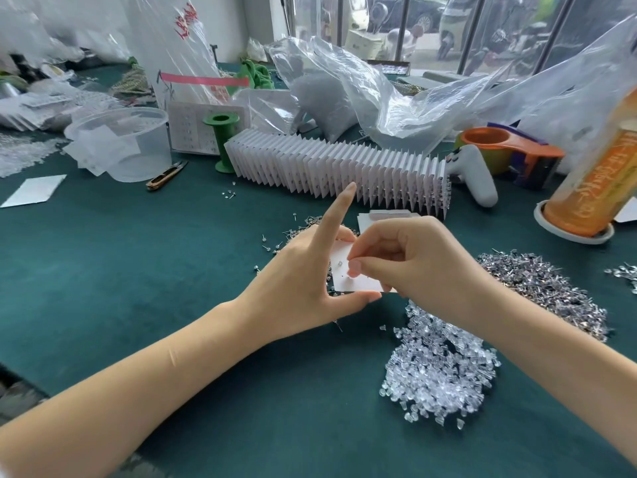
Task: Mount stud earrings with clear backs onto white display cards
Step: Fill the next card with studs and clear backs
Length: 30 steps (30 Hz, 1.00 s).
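Note:
My left hand [310,270] holds a small white display card [358,282] above the green cloth, thumb under its lower edge and index finger pointing straight up. My right hand [403,257] has its fingers curled and pinches at the card's face, where one stud [339,263] and small holes show. What the fingertips pinch is hidden. A heap of clear backs [437,367] lies below my right wrist. A pile of metal stud earrings [541,284] lies to the right. More studs [303,229] are scattered behind my left hand.
A long fanned row of filled white cards [337,170] runs across the middle. Blank cards [389,215] lie behind my hands. A green spool [222,139], a clear tub [127,146], snips [167,175], an orange tape dispenser [510,150], an orange tube [593,181] and plastic bags [362,91] crowd the back.

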Each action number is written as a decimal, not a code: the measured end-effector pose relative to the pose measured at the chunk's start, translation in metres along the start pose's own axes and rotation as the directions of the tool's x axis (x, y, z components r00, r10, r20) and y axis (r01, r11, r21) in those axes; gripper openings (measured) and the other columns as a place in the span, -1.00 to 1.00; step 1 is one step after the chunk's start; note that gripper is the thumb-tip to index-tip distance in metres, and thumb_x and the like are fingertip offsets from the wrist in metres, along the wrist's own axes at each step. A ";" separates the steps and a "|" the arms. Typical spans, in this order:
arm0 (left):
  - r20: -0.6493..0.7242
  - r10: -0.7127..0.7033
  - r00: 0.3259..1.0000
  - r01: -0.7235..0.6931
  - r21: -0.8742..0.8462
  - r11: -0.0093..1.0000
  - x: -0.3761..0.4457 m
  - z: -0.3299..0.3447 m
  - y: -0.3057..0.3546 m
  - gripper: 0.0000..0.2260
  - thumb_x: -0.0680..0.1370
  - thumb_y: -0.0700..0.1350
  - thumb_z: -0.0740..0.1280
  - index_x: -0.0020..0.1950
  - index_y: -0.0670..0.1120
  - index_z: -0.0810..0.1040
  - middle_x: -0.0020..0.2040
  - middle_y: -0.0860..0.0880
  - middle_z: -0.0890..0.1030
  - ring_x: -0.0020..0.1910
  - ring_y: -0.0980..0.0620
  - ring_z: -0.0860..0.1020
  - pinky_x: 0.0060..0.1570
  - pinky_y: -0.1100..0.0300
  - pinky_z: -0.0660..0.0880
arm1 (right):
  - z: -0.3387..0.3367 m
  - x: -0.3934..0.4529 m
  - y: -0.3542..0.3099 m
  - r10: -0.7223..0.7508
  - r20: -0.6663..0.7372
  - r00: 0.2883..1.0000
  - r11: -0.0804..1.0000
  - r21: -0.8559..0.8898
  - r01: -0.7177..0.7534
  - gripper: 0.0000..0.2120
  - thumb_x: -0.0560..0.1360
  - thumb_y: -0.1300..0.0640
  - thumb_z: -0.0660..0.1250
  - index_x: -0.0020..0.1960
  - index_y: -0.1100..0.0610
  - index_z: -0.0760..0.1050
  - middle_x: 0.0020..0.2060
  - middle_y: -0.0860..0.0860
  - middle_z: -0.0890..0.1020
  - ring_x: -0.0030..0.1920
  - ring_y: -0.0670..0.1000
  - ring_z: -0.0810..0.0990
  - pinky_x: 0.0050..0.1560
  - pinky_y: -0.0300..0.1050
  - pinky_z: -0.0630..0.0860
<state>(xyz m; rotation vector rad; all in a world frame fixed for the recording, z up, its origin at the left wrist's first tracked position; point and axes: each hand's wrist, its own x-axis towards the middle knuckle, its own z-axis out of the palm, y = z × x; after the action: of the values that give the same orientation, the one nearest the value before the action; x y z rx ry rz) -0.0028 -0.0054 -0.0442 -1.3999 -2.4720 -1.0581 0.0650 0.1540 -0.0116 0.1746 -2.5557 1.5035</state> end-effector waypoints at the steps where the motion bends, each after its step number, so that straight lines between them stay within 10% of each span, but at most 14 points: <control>1: -0.003 0.001 1.000 -0.001 0.002 1.000 0.000 0.000 0.000 -0.02 0.37 0.18 0.45 0.53 0.12 -0.20 0.16 0.07 0.55 0.16 0.14 0.47 0.21 0.29 0.33 | 0.000 0.000 0.000 -0.006 -0.005 1.000 1.000 -0.006 0.006 -0.85 0.41 0.35 0.42 -0.24 0.12 0.63 -0.38 -0.07 0.66 -0.45 -0.20 0.52 -0.39 -0.37 0.43; 9: -0.071 -0.037 0.997 0.040 0.045 0.998 0.002 -0.001 -0.010 -0.04 0.36 0.15 0.48 0.53 0.17 -0.12 0.12 0.08 0.52 0.11 0.16 0.43 0.09 0.56 0.23 | -0.018 0.003 0.001 0.004 -0.042 0.999 0.999 -0.049 -0.006 -0.86 0.38 0.29 0.45 -0.23 0.06 0.63 -0.32 -0.02 0.68 -0.32 -0.03 0.62 -0.29 -0.26 0.52; 19: -0.235 -0.197 0.952 0.201 -0.004 0.980 0.008 -0.008 -0.028 -0.13 0.38 0.10 0.48 0.52 0.11 0.00 0.13 0.04 0.46 0.12 0.13 0.40 0.09 0.33 0.25 | 0.005 -0.006 0.014 0.010 0.077 0.997 0.896 -0.444 0.025 -0.77 0.47 0.19 0.39 -0.07 -0.15 0.58 -0.26 -0.20 0.61 -0.38 -0.21 0.46 -0.25 -0.26 0.46; 25: -0.198 -0.199 0.960 0.192 -0.055 0.980 0.010 -0.006 -0.016 -0.16 0.38 0.10 0.47 0.51 0.14 0.03 0.17 0.04 0.47 0.16 0.09 0.42 0.14 0.18 0.40 | -0.036 -0.011 0.005 0.046 0.012 0.999 0.942 -0.334 -0.039 -0.91 0.42 0.05 0.45 -0.15 -0.15 0.60 -0.32 -0.21 0.62 -0.43 -0.22 0.47 -0.37 -0.37 0.42; 30: -0.136 -0.132 0.982 0.125 -0.058 0.990 0.019 0.010 0.005 -0.18 0.38 0.16 0.45 0.48 0.21 0.02 0.17 0.13 0.45 0.14 0.19 0.40 0.07 0.47 0.25 | -0.090 -0.040 0.008 0.098 -0.128 0.987 0.940 -0.314 -0.135 -0.93 0.40 0.02 0.46 -0.24 -0.11 0.62 -0.37 -0.21 0.64 -0.48 -0.25 0.46 -0.47 -0.45 0.34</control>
<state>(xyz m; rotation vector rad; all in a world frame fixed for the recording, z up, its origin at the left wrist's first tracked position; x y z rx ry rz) -0.0077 0.0161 -0.0410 -1.1476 -2.4782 -1.2058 0.1103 0.2375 0.0161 -0.1031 -2.7133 1.0699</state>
